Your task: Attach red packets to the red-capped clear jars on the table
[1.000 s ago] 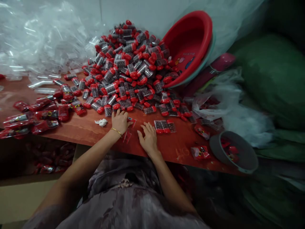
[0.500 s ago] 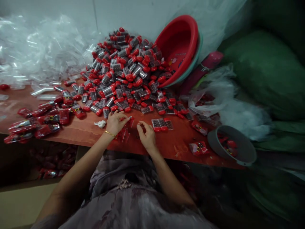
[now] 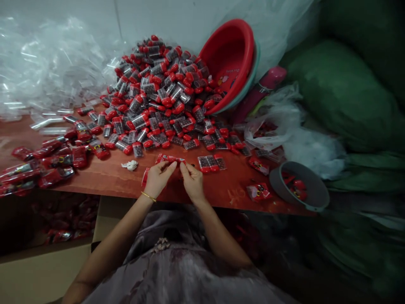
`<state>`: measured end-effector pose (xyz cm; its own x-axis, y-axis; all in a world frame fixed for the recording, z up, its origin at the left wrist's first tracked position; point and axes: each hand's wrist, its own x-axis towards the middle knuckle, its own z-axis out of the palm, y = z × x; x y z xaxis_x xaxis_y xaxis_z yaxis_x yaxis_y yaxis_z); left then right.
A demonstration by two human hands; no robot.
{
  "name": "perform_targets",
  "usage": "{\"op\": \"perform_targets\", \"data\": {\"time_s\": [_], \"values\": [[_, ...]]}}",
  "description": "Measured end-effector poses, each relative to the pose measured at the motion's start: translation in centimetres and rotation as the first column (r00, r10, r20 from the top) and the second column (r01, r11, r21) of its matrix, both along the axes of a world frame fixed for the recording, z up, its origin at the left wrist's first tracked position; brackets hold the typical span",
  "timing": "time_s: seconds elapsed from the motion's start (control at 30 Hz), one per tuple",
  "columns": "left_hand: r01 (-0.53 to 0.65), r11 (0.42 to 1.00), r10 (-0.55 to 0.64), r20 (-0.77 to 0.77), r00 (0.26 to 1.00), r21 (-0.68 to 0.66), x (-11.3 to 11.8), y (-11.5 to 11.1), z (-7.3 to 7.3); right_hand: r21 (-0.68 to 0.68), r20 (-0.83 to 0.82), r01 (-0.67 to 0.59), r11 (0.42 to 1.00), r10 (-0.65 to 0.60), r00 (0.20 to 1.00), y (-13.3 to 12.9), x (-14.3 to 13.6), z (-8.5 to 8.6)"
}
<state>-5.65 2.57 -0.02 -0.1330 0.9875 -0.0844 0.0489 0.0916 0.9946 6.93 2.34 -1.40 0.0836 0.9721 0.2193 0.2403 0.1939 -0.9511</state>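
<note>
My left hand (image 3: 159, 178) and my right hand (image 3: 192, 180) meet over the table's front part, fingertips nearly touching. Between them they pinch the edge of a red printed plastic bag (image 3: 165, 158), most of which lies behind my fingers. More red film (image 3: 145, 176) shows beside my left hand. Just right of my right hand, three small clear boxes with red caps and dark contents (image 3: 211, 163) lie in a row. A crumpled white scrap (image 3: 129, 165) rests to the left of my hands.
A large heap of red-capped boxes (image 3: 158, 93) fills the table's back. Filled red packets (image 3: 60, 160) lie left, clear plastic pieces (image 3: 53, 67) behind them. A tipped red basin (image 3: 232, 42) and a grey bowl (image 3: 275, 181) stand right. Below left is a cardboard box (image 3: 47, 266).
My hands have come together, and both now grip the red plastic bag. Before, the right hand was apart from the left, its fingers curled. The view has shifted slightly.
</note>
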Motion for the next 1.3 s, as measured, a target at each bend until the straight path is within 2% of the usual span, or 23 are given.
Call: {"op": "perform_targets", "data": {"time_s": [0.07, 0.17, 0.33, 0.5, 0.6, 0.67, 0.73, 0.8, 0.87, 0.97, 1.13, 1.2, 1.3], "values": [[-0.069, 0.997, 0.068, 0.069, 0.995, 0.022, 0.5, 0.2, -0.4, 0.019, 0.013, -0.006, 1.000, 0.006, 1.000, -0.3, -0.1, 0.0], [-0.134, 0.989, 0.130, 0.058, 0.990, 0.068, 0.7, 0.2, -0.6, 0.023, 0.030, 0.012, 1.000, -0.012, 0.999, -0.5, -0.1, 0.0], [-0.148, 0.988, 0.143, 0.098, 0.985, 0.049, 1.0, -0.5, -0.8, -0.099, -0.171, -0.009, 0.995, -0.008, 0.985, -0.4, -0.1, -0.2], [-0.123, 0.992, 0.122, 0.178, 0.976, -0.007, 1.2, -0.8, -0.8, -0.087, -0.258, 0.024, 0.996, -0.046, 0.965, -0.3, -0.1, -0.6], [-0.029, 0.981, 0.066, 0.187, 0.980, -0.193, 1.1, -1.0, -0.4, -0.008, -0.169, 0.083, 0.997, -0.083, 0.982, -0.5, 0.3, -0.5], [0.010, 0.971, 0.035, 0.186, 0.982, -0.237, 1.0, -1.1, -0.2, 0.075, -0.069, 0.086, 0.994, -0.080, 0.994, -0.7, 0.5, -0.4], [-0.009, 0.987, 0.044, 0.219, 0.975, -0.158, 1.0, -1.0, -0.1, 0.106, -0.017, 0.041, 0.994, -0.039, 0.999, -0.9, 0.5, -0.2], [-0.047, 0.997, 0.064, 0.276, 0.959, -0.069, 1.1, -1.0, -0.1, 0.065, -0.045, -0.011, 0.998, 0.014, 0.999, -1.1, 0.4, -0.2], [-0.070, 0.997, 0.078, 0.302, 0.950, -0.039, 1.1, -1.0, 0.0, -0.003, -0.104, -0.046, 0.999, 0.046, 0.994, -1.2, 0.2, -0.2], [-0.074, 0.997, 0.076, 0.238, 0.968, -0.017, 1.1, -1.2, 0.3, -0.050, -0.108, -0.047, 0.998, 0.042, 0.993, -1.2, 0.0, -0.4], [-0.082, 0.997, 0.079, 0.159, 0.984, 0.008, 1.4, -1.5, 0.2, 0.044, 0.053, 0.032, 0.999, -0.034, 0.998, -1.1, -0.2, -0.5], [-0.082, 0.997, 0.080, 0.200, 0.977, 0.005, 1.8, -1.5, -0.1, 0.063, 0.083, 0.048, 0.997, -0.053, 0.995, -1.1, -0.3, -0.6], [-0.076, 0.994, 0.098, 0.376, 0.921, -0.074, 2.3, -1.4, 0.0, 0.072, 0.113, 0.034, 0.997, -0.042, 0.993, -1.1, -0.3, -0.7]]}}
